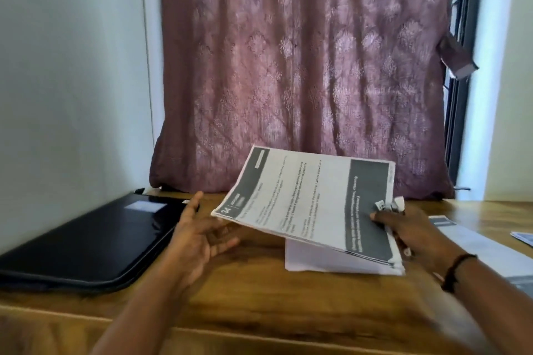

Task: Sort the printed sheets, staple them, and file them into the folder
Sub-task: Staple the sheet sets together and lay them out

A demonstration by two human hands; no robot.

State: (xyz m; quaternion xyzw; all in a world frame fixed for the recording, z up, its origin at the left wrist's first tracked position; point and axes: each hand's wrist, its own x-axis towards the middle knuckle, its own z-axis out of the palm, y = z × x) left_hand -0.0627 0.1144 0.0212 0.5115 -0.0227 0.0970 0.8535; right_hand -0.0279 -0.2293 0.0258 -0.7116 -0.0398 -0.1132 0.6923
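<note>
One bundle of printed sheets (311, 204) hangs tilted above the wooden desk (259, 297), pinched at its right edge by the right hand (403, 228). The left hand (199, 233) waits just under the left corner — fingers spread, grasping nothing. No stapler shows, so stapling cannot be confirmed. A black folder (86, 236) lies closed at the left — filing looks undone, and more papers (473, 242) lie to the right.

Home room: curtain (302, 72), wooden desk (259, 297)

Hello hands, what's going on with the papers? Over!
Right hand grips the sheet stack, lifted off the table. Left hand open beside it. Black folder closed, far left. Nothing blocking.
</note>
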